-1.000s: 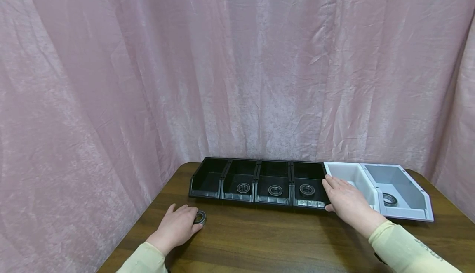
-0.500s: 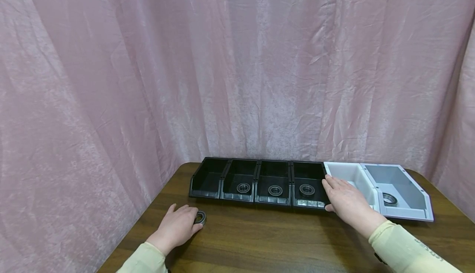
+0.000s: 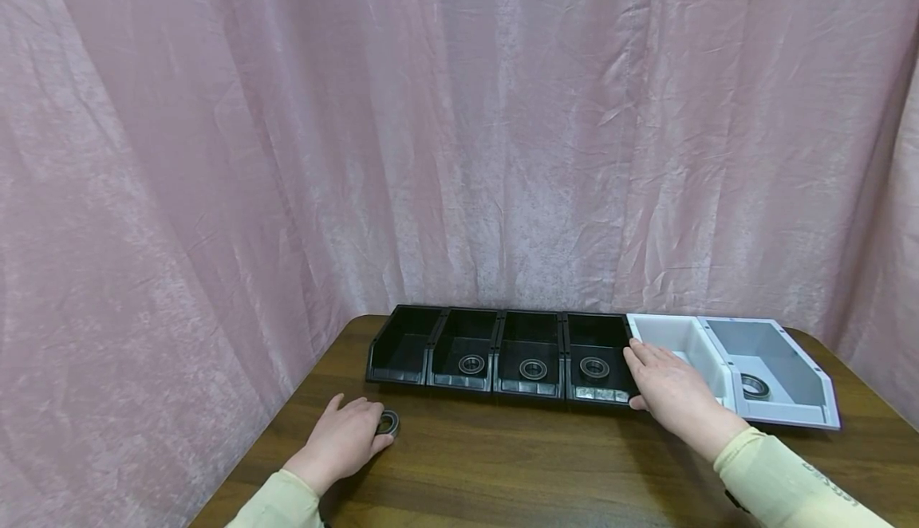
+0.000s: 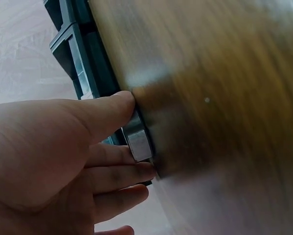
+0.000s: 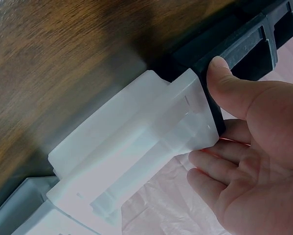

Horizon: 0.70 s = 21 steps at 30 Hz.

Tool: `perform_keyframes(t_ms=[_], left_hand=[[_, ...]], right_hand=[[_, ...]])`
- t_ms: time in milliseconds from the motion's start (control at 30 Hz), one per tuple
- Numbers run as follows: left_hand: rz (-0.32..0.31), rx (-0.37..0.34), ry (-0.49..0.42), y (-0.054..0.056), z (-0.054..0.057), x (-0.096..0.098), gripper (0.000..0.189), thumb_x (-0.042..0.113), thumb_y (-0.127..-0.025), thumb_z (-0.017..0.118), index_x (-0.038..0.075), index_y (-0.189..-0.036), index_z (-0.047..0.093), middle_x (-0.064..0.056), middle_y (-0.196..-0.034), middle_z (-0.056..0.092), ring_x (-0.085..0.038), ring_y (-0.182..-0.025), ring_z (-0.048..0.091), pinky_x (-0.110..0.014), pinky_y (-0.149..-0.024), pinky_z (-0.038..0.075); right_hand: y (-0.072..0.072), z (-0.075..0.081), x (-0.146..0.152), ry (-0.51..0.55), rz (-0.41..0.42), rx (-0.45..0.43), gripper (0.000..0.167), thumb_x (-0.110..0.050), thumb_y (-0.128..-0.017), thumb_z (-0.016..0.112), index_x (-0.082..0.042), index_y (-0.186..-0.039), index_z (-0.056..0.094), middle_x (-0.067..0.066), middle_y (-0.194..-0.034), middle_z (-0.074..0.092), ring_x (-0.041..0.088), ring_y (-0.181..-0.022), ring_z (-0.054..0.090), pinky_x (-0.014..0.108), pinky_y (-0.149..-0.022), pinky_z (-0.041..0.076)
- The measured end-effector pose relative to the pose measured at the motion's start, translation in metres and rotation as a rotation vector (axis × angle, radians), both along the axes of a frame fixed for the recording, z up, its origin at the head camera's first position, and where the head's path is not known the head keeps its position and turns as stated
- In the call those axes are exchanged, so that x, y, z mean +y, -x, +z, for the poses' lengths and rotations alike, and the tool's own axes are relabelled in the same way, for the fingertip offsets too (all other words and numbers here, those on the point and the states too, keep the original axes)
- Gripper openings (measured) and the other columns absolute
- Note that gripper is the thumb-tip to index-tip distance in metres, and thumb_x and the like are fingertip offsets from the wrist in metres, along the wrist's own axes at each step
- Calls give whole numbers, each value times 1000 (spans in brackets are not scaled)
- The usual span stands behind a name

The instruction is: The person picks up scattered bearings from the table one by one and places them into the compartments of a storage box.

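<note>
In the head view my left hand (image 3: 340,440) is low over the table, left of centre. It pinches a metal ball bearing (image 3: 388,423) between thumb and fingers, and the bearing touches the tabletop. The left wrist view shows the bearing's rim (image 4: 140,145) between thumb and fingers. My right hand (image 3: 671,380) rests with fairly straight fingers at the edge where a black bin (image 3: 601,394) meets a white bin (image 3: 711,352). From the right wrist, the thumb touches the black bin's front corner, and the other fingers lie by the divider. Part of the white bin is hidden by the hand.
Several black bins stand in a row at the back. Bearings lie in three: one bearing (image 3: 471,364), another bearing (image 3: 534,369), a third bearing (image 3: 594,368). The grey bin (image 3: 786,372) at right holds a bearing (image 3: 754,387). Pink curtains (image 3: 459,129) hang behind the wooden table (image 3: 502,464).
</note>
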<state>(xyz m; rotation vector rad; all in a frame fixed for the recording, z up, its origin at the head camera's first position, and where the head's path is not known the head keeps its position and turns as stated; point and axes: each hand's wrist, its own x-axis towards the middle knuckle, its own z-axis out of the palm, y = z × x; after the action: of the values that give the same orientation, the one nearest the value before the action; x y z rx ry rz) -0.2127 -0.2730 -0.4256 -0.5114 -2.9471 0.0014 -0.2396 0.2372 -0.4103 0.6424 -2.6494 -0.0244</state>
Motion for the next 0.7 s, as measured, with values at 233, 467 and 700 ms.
perform_keyframes(t_ms=[233, 467, 700], left_hand=[[-14, 31, 7, -2, 1, 2, 40, 37, -96, 87, 5, -115, 73, -10, -112, 77, -35, -122, 70, -69, -117, 41], [-20, 44, 11, -2, 1, 2, 41, 37, -95, 88, 5, -114, 73, -12, -113, 77, -37, -124, 70, -69, -117, 42], [-31, 60, 13, -3, 2, 3, 41, 37, -93, 90, 6, -113, 73, -9, -107, 76, -34, -117, 71, -69, -116, 43]], right_hand=[[0, 0, 1, -2, 9, 16, 78, -23, -77, 99, 17, -134, 65, 37, -141, 64, 51, -133, 64, 61, -112, 51], [0, 0, 1, -1, 9, 13, 77, -22, -77, 99, 17, -134, 65, 37, -141, 64, 51, -132, 64, 61, -112, 51], [-1, 0, 0, 5, 5, 3, 76, -22, -78, 99, 17, -135, 65, 38, -142, 63, 51, -133, 63, 62, -113, 51]])
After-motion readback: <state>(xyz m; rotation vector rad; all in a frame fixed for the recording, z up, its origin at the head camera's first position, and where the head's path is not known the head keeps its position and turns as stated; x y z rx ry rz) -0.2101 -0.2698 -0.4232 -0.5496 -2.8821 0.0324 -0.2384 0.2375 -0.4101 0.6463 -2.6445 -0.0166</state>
